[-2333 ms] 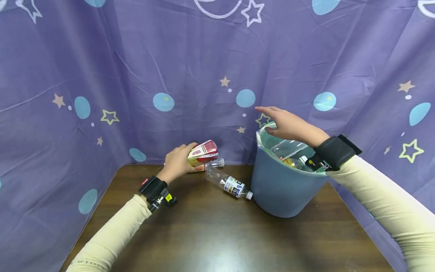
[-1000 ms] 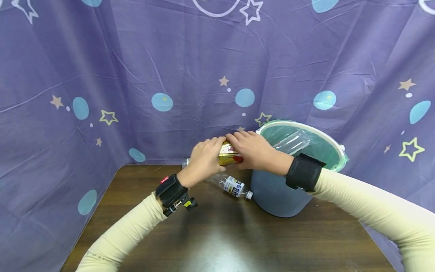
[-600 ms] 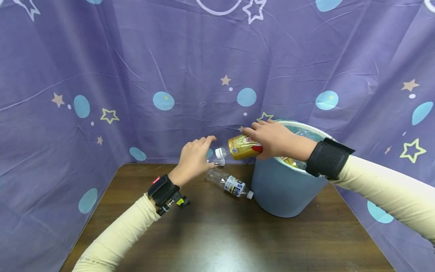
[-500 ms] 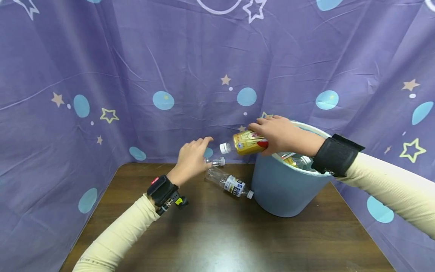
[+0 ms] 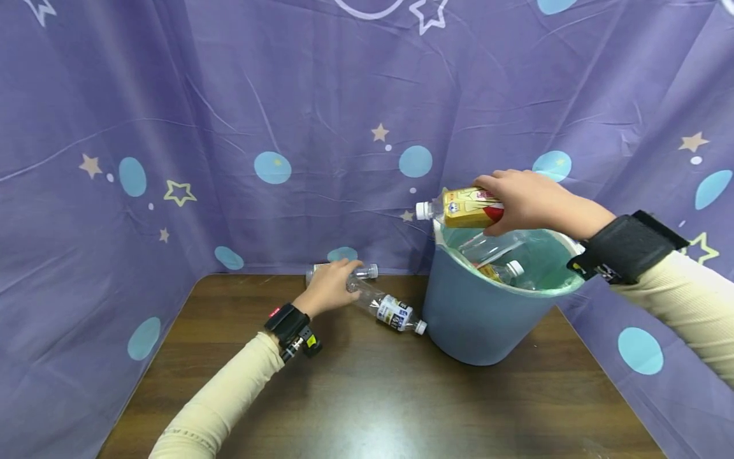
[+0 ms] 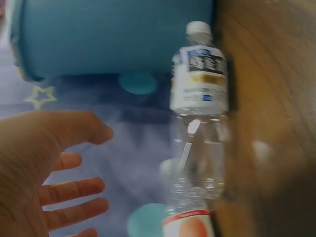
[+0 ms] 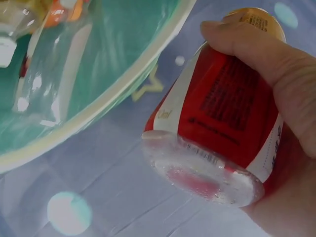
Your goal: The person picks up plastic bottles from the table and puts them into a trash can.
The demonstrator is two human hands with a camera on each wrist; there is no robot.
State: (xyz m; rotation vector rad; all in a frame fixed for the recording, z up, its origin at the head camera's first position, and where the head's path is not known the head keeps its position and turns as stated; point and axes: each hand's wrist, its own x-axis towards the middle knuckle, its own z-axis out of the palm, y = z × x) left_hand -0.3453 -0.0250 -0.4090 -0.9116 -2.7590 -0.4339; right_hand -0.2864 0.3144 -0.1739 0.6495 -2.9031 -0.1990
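Right hand (image 5: 524, 201) grips the yellow-red bottle (image 5: 464, 208) sideways over the bin's (image 5: 476, 319) rim, not yet dropped. Bin already holds several bottles. Left hand (image 5: 329, 290), fingers spread, probably touches one (wrist view blurred) of two clear bottles (image 5: 390, 310) left on the bench (image 5: 373, 401).

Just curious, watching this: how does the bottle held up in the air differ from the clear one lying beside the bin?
The yellow-and-red labelled bottle is gripped by the right hand above the bin's rim; the clear bottle with the white-and-blue label lies on the table. The held bottle's label wraps most of its body; the clear one's is a narrow band. Both lie sideways with white caps.
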